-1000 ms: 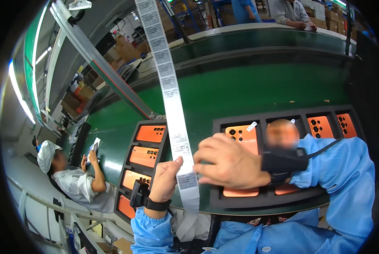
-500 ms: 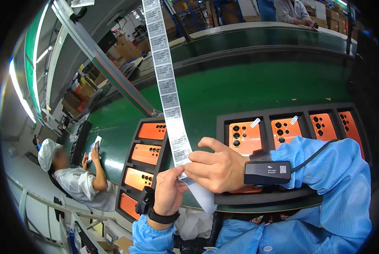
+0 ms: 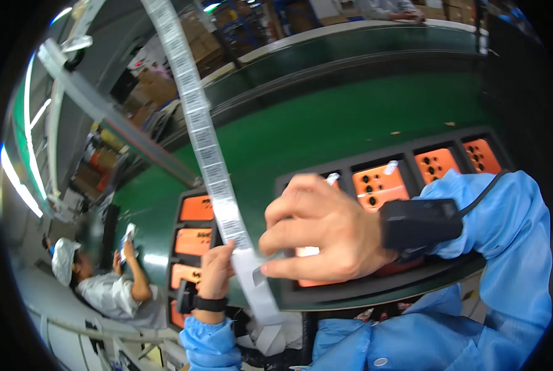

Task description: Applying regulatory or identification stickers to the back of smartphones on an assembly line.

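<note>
A long white strip of printed labels (image 3: 203,139) hangs down from above and runs past the bench's front edge. My left hand (image 3: 215,269) pinches its left edge, with thumb and fingers closed on it. Right of the strip is my right hand (image 3: 326,232), fingers bent and apart. A small grey label (image 3: 260,276) shows at the tip of its lowest digit, in front of the strip's bare backing (image 3: 256,294). Blur hides whether the label still touches the backing. Beneath my right hand, a black tray (image 3: 286,180) holds orange phones (image 3: 380,185) with dark round camera lenses, partly covered.
Another black tray of orange phones (image 3: 194,241) lies left of the strip. White tabs (image 3: 391,167) stick up from some phones. A metal post (image 3: 119,120) rises at the left. A person in white (image 3: 119,297) works at the left; another (image 3: 391,9) sits across the green bench (image 3: 326,117).
My right hand has come away from my left, rightward off the strip, with the small label at its digit tip. My left hand keeps its pinch. The whole view has shifted.
</note>
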Motion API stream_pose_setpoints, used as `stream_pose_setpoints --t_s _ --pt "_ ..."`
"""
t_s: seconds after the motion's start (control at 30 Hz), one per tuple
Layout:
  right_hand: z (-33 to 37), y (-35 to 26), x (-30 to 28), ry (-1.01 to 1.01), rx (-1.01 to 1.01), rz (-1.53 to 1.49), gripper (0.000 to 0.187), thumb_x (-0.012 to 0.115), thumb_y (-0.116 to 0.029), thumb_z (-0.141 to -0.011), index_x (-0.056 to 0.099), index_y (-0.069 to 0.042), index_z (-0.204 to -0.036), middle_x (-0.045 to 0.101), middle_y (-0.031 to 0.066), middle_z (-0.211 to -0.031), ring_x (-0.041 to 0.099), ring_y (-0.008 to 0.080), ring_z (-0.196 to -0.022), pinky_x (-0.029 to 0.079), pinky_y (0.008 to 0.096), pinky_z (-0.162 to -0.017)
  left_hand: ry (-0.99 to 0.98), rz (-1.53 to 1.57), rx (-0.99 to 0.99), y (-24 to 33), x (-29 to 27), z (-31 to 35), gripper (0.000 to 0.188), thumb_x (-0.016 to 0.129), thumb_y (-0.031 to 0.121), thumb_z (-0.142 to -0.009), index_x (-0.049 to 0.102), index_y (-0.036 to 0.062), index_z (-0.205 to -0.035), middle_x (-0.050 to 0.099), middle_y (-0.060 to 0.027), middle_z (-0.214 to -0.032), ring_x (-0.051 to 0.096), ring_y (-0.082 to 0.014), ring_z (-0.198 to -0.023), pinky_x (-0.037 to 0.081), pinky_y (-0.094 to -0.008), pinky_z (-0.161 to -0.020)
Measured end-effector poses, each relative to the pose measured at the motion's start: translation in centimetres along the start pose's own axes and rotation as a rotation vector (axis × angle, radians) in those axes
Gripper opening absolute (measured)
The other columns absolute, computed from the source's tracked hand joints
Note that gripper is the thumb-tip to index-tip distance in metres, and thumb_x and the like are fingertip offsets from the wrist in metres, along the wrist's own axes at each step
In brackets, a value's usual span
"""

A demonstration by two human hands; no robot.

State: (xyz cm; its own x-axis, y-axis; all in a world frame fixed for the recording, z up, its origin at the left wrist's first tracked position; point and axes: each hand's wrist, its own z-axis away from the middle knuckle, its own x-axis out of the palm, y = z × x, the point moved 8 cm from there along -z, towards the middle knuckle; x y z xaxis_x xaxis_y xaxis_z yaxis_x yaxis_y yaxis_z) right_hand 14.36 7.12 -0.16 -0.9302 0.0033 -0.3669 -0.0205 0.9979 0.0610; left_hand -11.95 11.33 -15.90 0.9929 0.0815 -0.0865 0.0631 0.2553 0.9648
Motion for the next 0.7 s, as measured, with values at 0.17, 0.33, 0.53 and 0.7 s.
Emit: stream_pose_setpoints --t_s 0.17,0.33,0.53,0.7 --pt "2.8 1.3 -9.3 -0.169 0.053 0.372 0.022 0.063 -0.015 -0.069 0.067 -0.009 -0.09 0.057 0.0007 -0.078 0.054 0.0188 -0.076 0.039 0.0346 -0.072 0.273 -0.465 0.631 7.2 2.3 0.8 0.05 0.064 0.019 -0.085 0.046 -0.003 -0.127 0.049 -0.0156 -0.126 0.051 -0.0201 -0.111 0.046 -0.0283 -0.083" --pt "5.0 1.7 -14.8 -0.164 0.202 0.588 0.02 0.07 -0.01 -0.068 0.066 -0.006 -0.087 0.057 0.0013 -0.071 0.055 0.0177 -0.069 0.039 0.0321 -0.067 -0.083 -0.978 1.171 15.8 18.2 2.9 0.033 0.064 0.007 -0.074 0.063 0.0051 -0.107 0.052 -0.017 -0.12 0.048 -0.0328 -0.113 0.038 -0.0397 -0.093" --pt "7.5 1.9 -15.4 -0.229 0.23 0.596 0.015 0.068 -0.011 -0.067 0.064 -0.01 -0.081 0.06 -0.0004 -0.081 0.058 0.0176 -0.078 0.042 0.0362 -0.074 -0.41 -1.322 1.506 12.0 31.4 2.2 0.025 0.053 0.016 -0.081 0.061 0.0095 -0.103 0.048 -0.016 -0.123 0.045 -0.0306 -0.117 0.029 -0.0557 -0.1" --pt "10.4 3.6 -15.9 -0.092 0.437 0.383 0.015 0.072 -0.01 -0.072 0.063 -0.007 -0.083 0.059 0.0018 -0.081 0.057 0.0197 -0.079 0.041 0.0356 -0.075 -0.435 -1.429 1.518 10.3 33.5 1.4 0.024 0.054 0.023 -0.08 0.063 0.0098 -0.098 0.051 -0.0122 -0.122 0.047 -0.0256 -0.115 0.028 -0.0553 -0.101"
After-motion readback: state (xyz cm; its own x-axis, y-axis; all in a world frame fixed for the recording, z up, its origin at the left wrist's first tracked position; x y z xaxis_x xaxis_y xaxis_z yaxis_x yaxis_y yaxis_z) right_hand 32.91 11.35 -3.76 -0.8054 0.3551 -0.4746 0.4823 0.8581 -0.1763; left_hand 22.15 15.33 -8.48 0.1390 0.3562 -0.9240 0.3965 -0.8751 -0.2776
